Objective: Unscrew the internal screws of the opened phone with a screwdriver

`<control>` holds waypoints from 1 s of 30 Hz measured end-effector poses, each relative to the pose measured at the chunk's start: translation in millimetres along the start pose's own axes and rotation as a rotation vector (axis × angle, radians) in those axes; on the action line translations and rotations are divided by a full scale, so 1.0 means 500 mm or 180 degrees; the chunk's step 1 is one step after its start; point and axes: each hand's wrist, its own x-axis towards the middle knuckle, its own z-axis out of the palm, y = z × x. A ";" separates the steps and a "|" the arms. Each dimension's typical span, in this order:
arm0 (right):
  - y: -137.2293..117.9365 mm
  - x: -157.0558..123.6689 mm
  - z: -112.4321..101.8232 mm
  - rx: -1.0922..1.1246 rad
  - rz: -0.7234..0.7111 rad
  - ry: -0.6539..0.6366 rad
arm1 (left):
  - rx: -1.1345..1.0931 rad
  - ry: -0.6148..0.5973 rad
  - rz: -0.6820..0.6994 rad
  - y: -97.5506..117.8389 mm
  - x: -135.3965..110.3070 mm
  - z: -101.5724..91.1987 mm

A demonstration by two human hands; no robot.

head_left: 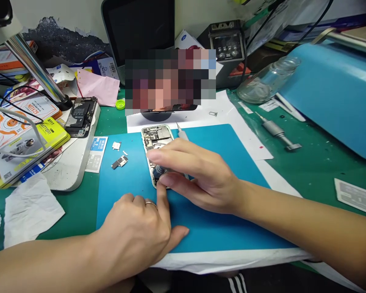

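An opened smartphone (156, 134) with bare internal parts lies on the blue mat (219, 142). My right hand (204, 175) is over its lower half, thumb and fingers closed around a small dark screwdriver (159, 171) whose tip is hidden. My left hand (140, 219), wearing a ring, stretches its index finger to the phone's bottom edge. Its thumb is held apart and the other fingers are curled, with nothing gripped. Left of the phone lie a dark metal shield plate (119, 162) and a small silver part (116, 145). Tweezers (181, 132) show partly behind my right hand.
At right are another screwdriver (276, 130), a glass jar (268, 79) and a blue panel (338, 93). Boxes (27, 150) and a second opened phone (79, 118) sit at left beside a metal stand pole (36, 67). A blurred-out screen (167, 81) stands behind the mat.
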 end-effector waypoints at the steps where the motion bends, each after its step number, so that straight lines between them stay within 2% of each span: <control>1: 0.001 0.000 0.001 -0.0027 -0.0014 0.0004 | -0.0005 0.0012 0.0003 0.000 0.000 0.000; 6: 0.005 -0.002 0.004 0.0152 0.0047 -0.0042 | -0.0025 -0.0008 -0.0009 0.000 -0.001 0.001; 10: 0.007 0.000 0.001 0.0008 -0.0106 0.0006 | -0.0007 -0.0007 0.0003 0.001 -0.001 0.000; 15: 0.009 0.001 -0.002 0.0065 0.0020 -0.0004 | 0.0078 -0.0035 -0.0011 0.003 -0.001 -0.002; 20: 0.009 0.000 -0.002 -0.0261 -0.0080 0.0024 | 0.0062 -0.0022 -0.0007 0.004 -0.001 -0.002; 25: 0.007 0.001 0.000 0.0047 0.0075 0.0020 | 0.0049 -0.0052 -0.0028 0.004 -0.002 0.000; 30: 0.013 0.001 0.001 -0.0048 -0.0057 0.0064 | 0.0024 -0.0043 -0.0031 0.006 -0.002 0.001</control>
